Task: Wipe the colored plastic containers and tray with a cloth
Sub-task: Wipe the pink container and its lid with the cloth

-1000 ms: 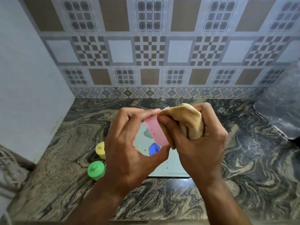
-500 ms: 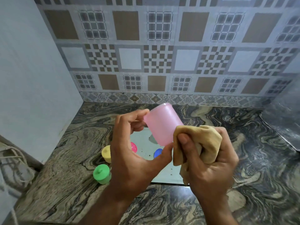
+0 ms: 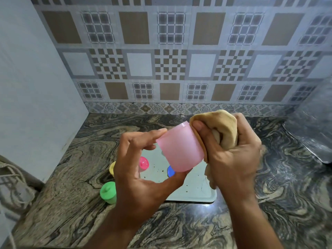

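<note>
My left hand (image 3: 138, 178) holds a pale pink plastic container (image 3: 178, 149) tilted in the air above the counter, thumb under it and fingers at its upper side. My right hand (image 3: 231, 159) grips a bunched tan cloth (image 3: 224, 128) pressed against the container's right side. Below lies a pale tray (image 3: 197, 193) with dark specks. On or by it sit a pink lid (image 3: 143, 163), a blue lid (image 3: 170, 171), a yellow container (image 3: 112, 168) and a green lidded container (image 3: 108, 192), partly hidden by my left hand.
The marbled stone counter (image 3: 278, 203) runs to a tiled back wall (image 3: 170, 65) and a plain left wall (image 3: 36, 96). A shiny metal object (image 3: 312, 130) sits at the right edge. A cord (image 3: 12, 177) hangs at the far left.
The pink container has turned from edge-on to showing its side. The cloth hand dropped beside it, then rose again against its right side. The view shifted down slightly.
</note>
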